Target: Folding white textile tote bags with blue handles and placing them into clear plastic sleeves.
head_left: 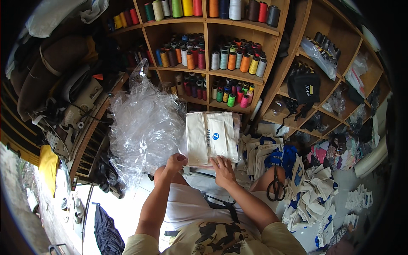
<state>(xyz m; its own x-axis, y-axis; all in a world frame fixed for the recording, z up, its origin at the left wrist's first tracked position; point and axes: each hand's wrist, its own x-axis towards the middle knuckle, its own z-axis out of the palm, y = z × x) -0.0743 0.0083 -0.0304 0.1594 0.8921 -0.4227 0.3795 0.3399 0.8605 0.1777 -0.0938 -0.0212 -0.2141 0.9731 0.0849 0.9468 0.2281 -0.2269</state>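
Observation:
Folded cream canvas bags [196,140] with a blue print lie in front of me, with clear plastic showing around their edges. At the near left corner of this stack, my left hand [176,162] is closed, thumb and fingers pinched at a clear plastic edge. My right hand [223,169] rests with its fingers stretched out over the near edge of the stack. A large heap of clear plastic bags [142,131] stands just left of the canvas. Black-handled scissors [276,187] lie by my right knee.
Wooden shelves [206,68] full of thread spools rise behind the stack. To the right are piles of cream and blue cloth pieces [312,191] and cubbyholes with plastic-wrapped goods. A sewing machine [80,106] stands on the left, near a yellow cloth [49,168].

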